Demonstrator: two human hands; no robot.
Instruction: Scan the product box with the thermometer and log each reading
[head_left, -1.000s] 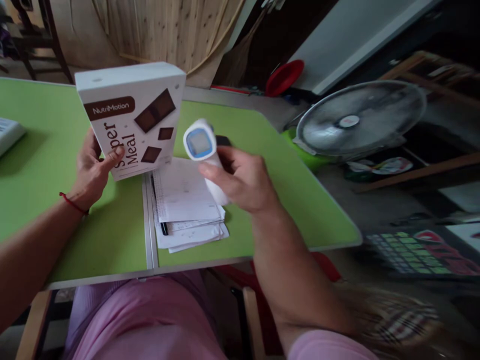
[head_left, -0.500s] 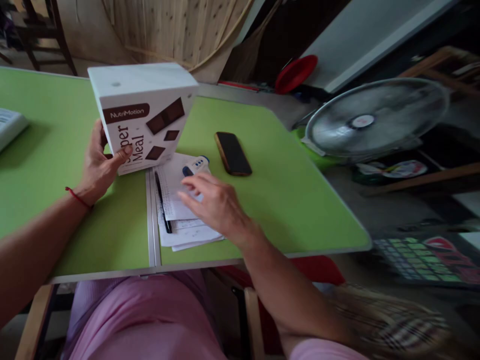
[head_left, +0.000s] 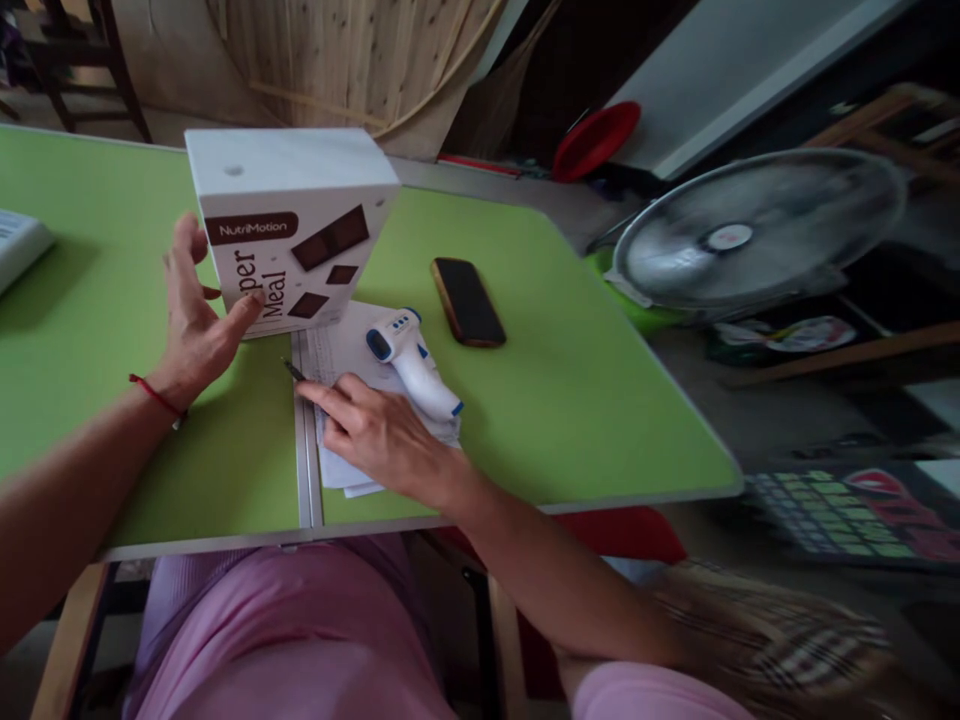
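Observation:
A white NutriMotion box with brown chocolate-bar pictures stands upright on the green table. My left hand is around its left edge, thumb on the printed front, other fingers apart and partly hidden behind it. In my right hand is a dark pen, its end sticking out past my fingertips toward the left. Under that hand lie papers with writing on them. A white and blue infrared thermometer rests on the papers, just beyond my right hand.
Right of the thermometer lies a dark phone in a brown case. A metal seam crosses the green table. At the left edge is a white device. A fan stands beyond the table's right side.
My right hand has moved left from beside the thermometer and picked up the pen off the papers, uncovering the thermometer. My left fingers have loosened slightly along the box's edge.

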